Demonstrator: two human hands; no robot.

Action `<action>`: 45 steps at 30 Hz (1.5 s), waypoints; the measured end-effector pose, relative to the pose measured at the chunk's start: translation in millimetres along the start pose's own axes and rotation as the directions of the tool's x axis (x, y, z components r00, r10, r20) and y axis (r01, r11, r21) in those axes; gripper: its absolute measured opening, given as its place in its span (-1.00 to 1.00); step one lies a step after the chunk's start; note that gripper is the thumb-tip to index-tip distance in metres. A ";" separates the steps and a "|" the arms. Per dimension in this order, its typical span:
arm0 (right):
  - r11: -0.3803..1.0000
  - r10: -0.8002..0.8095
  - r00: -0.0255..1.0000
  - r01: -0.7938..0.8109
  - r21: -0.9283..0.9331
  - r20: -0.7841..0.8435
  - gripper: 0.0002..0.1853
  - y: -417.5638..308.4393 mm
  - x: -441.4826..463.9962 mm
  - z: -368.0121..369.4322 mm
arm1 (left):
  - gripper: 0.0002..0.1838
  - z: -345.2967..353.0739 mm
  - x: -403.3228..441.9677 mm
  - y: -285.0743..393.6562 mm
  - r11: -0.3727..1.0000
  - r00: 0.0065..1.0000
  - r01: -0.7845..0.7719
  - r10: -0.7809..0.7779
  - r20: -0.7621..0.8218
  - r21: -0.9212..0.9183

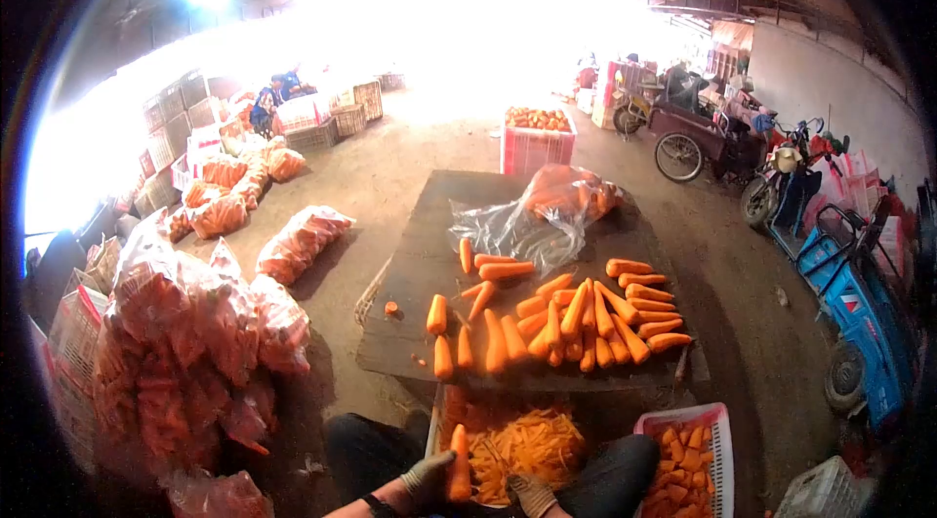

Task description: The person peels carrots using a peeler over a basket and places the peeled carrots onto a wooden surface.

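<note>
My left hand, in a light work glove, is closed around a large orange carrot held upright above a crate of peelings. Lower right of it, my gloved right hand has its fingers curled; whatever they hold, perhaps a thin tool, is too small to make out. Between my knees lies a heap of orange carrot peelings. Many carrots are spread over the dark table in front of me. A clear plastic bag with carrots inside rests at the table's far side.
A white-and-pink crate of carrot pieces stands by my right knee. Bagged carrots are piled at left. Beyond the table stands a full crate. A blue vehicle and a cart are at right; a person is far left.
</note>
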State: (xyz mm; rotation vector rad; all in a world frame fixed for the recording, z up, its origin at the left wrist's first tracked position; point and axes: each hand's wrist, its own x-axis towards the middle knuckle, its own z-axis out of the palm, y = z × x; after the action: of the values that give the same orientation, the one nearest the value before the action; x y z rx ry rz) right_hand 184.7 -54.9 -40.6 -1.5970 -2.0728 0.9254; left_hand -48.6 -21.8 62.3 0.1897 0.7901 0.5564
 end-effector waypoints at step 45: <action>0.996 0.090 0.977 -0.092 0.001 0.194 -0.41 -52.8 15.2 -0.9 | -0.53 -44.4 56.7 -20.2 0.977 0.956 -0.119 0.065 -0.287 -0.176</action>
State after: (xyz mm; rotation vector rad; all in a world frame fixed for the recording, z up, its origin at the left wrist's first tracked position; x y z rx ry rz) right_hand 143.2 -47.8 -5.2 -1.6674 -2.1322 1.1639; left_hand -40.0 -10.0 -11.1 -0.0320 0.9997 0.7552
